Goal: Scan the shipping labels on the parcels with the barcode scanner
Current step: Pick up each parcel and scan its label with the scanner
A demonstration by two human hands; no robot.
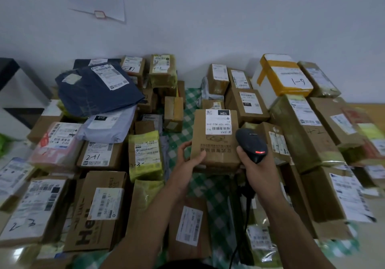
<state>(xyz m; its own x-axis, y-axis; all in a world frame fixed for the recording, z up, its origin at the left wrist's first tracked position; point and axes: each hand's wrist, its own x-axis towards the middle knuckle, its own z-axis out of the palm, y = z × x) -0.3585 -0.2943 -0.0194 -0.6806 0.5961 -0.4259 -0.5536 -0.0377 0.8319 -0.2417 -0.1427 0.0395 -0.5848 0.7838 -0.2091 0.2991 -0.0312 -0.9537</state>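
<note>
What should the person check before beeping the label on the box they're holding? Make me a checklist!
1. Left hand grips the cardboard box: ok.
2. Shipping label faces up, with nothing covering its barcode: ok.
3. Right hand holds the barcode scanner: ok.
4. Red light on the scanner is lit: ok.
5. Scanner points at the label's barcode: cannot tell; no beam shows on the label.
</note>
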